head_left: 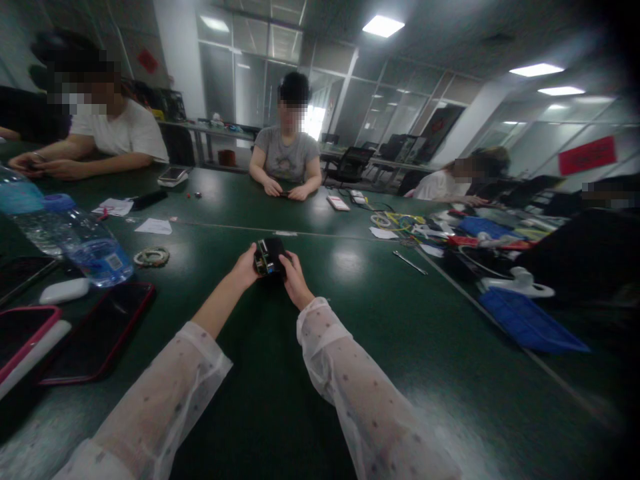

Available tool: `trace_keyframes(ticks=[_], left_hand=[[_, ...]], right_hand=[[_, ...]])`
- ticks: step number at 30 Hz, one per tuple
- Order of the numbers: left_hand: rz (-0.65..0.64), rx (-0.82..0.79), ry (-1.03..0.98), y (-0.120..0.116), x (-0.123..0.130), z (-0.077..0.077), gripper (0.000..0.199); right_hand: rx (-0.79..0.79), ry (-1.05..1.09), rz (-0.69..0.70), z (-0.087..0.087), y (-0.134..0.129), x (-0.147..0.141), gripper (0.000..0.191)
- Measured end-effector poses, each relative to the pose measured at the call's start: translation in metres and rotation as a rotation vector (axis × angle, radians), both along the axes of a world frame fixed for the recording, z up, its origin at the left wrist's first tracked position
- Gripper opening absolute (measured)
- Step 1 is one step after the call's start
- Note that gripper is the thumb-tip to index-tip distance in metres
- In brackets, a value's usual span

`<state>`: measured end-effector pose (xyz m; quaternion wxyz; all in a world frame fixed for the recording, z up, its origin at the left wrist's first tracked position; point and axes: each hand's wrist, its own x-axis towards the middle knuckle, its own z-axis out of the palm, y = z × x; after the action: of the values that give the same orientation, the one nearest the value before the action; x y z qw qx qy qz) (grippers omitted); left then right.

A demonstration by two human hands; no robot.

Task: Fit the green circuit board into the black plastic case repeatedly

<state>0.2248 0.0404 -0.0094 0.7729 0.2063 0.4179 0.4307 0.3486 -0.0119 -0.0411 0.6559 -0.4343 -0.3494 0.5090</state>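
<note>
Between my hands is a small black device (pixel 274 249) with what looks like a bare circuit board on its left part and a plain black part on the right. My left hand (pixel 245 267) grips its left edge, fingers closed round it. On the right edge, my right hand (pixel 297 279) holds it too, with the thumb on the black part. The fingers underneath are hidden. The device is held over the green table (pixel 240 400). Both forearms wear sheer white sleeves with dark dots.
Left are water bottles (pixel 95 243), a red-edged phone (pixel 103 333), a white case (pixel 65 291) and a coiled bracelet (pixel 151 257). Right lie a metal wrench-like tool (pixel 410 263), a blue tray (pixel 530 320) and tangled cables (pixel 400 221). A person (pixel 286 157) sits opposite; others sit left and right.
</note>
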Motion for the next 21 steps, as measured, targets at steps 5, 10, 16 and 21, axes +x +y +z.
trace_keyframes(ticks=[5,10,16,21], left_hand=[[0.03,0.009,0.091,-0.004,-0.001,0.003,0.029],[0.023,0.079,0.173,-0.005,-0.003,0.003,0.024],[0.023,0.129,0.124,-0.007,0.001,0.012,0.021],[-0.081,0.287,0.08,-0.009,0.003,0.013,0.014]], right_hand=[[0.016,0.004,0.02,-0.001,0.001,0.0,0.04],[0.012,-0.022,0.037,0.0,-0.002,0.001,0.04],[-0.028,0.152,0.069,-0.003,0.005,0.005,0.029],[-0.106,0.337,0.051,-0.002,0.012,0.012,0.014]])
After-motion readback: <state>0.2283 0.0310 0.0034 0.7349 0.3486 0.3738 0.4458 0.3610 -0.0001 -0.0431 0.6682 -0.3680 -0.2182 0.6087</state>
